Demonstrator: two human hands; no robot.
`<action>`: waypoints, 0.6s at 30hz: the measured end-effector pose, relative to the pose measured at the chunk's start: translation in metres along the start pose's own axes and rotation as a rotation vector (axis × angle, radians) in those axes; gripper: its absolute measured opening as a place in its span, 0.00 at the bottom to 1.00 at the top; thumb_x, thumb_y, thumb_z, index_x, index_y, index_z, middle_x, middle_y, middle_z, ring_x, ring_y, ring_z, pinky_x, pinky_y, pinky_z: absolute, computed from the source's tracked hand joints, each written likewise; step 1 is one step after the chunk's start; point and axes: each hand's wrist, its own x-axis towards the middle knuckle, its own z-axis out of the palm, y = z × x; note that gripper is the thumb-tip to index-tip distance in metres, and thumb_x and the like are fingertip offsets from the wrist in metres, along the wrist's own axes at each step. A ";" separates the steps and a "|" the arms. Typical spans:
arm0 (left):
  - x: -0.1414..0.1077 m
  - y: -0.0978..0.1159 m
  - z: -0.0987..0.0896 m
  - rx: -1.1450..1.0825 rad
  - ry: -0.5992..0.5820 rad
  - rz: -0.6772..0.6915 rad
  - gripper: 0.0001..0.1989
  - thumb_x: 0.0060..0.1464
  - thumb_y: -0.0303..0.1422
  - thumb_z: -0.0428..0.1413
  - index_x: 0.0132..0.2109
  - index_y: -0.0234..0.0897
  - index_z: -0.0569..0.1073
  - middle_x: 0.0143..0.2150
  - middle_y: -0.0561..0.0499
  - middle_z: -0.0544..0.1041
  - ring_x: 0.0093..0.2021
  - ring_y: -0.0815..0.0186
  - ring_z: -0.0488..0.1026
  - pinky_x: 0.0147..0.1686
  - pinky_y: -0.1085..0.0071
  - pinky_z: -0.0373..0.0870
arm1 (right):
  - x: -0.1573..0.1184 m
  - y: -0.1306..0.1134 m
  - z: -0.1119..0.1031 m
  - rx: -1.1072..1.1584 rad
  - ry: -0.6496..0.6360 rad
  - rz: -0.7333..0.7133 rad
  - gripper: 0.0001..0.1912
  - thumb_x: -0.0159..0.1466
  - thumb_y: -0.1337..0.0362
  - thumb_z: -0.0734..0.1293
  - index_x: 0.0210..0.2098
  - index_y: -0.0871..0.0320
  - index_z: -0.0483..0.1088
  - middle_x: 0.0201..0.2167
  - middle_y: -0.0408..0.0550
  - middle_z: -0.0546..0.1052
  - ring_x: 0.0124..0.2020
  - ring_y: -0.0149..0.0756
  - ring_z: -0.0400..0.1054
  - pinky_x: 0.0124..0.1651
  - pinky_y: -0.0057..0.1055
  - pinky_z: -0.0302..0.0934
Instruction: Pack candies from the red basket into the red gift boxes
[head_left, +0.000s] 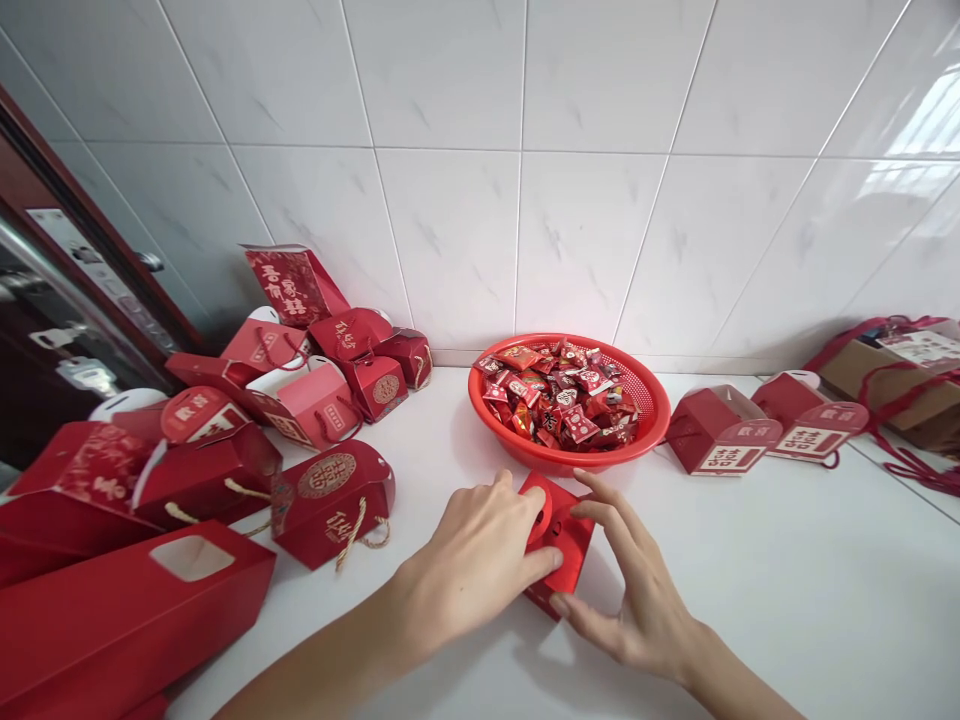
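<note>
A small bright red box (574, 545) lies on the white tabletop in front of the candy basket. On its left side, my left hand (480, 550) has fingers and thumb on a rounded red flap of the box. My right hand (637, 580) curves around the box's right side, fingers spread, thumb at the near edge and fingertips by the far right edge. Just beyond both hands stands a red plastic basket (658, 408) heaped with wrapped candies (562, 395).
Many red gift boxes (330, 490) crowd the left, beside a long red box (127, 620). Two red boxes (720, 430) stand right of the basket. A cardboard box (885, 385) with red ribbons sits far right. A tiled wall (450, 220) rises behind.
</note>
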 end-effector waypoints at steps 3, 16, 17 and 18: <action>-0.001 0.001 0.002 -0.007 0.000 -0.013 0.10 0.60 0.40 0.52 0.45 0.43 0.73 0.41 0.46 0.73 0.40 0.51 0.76 0.42 0.59 0.69 | -0.001 0.000 0.001 -0.001 0.000 -0.022 0.23 0.63 0.52 0.70 0.52 0.56 0.66 0.64 0.67 0.66 0.60 0.58 0.69 0.52 0.49 0.72; -0.002 -0.008 -0.001 -0.050 -0.053 0.009 0.10 0.59 0.42 0.55 0.40 0.42 0.72 0.43 0.47 0.72 0.43 0.51 0.75 0.40 0.61 0.67 | 0.001 0.002 0.003 -0.036 0.020 -0.069 0.16 0.64 0.54 0.71 0.47 0.54 0.69 0.61 0.65 0.70 0.51 0.54 0.74 0.45 0.47 0.74; -0.002 -0.010 -0.002 -0.061 -0.069 0.010 0.10 0.58 0.43 0.55 0.40 0.42 0.72 0.43 0.48 0.72 0.44 0.51 0.75 0.40 0.62 0.67 | 0.001 0.002 0.003 -0.035 0.021 -0.067 0.17 0.63 0.54 0.71 0.47 0.54 0.68 0.61 0.65 0.70 0.51 0.54 0.74 0.46 0.47 0.74; -0.003 -0.012 -0.004 -0.073 -0.086 0.009 0.11 0.57 0.44 0.56 0.40 0.43 0.72 0.43 0.48 0.72 0.45 0.50 0.74 0.39 0.62 0.67 | 0.001 0.002 0.003 -0.032 0.018 -0.061 0.17 0.63 0.54 0.71 0.48 0.55 0.68 0.60 0.65 0.70 0.51 0.54 0.74 0.45 0.47 0.74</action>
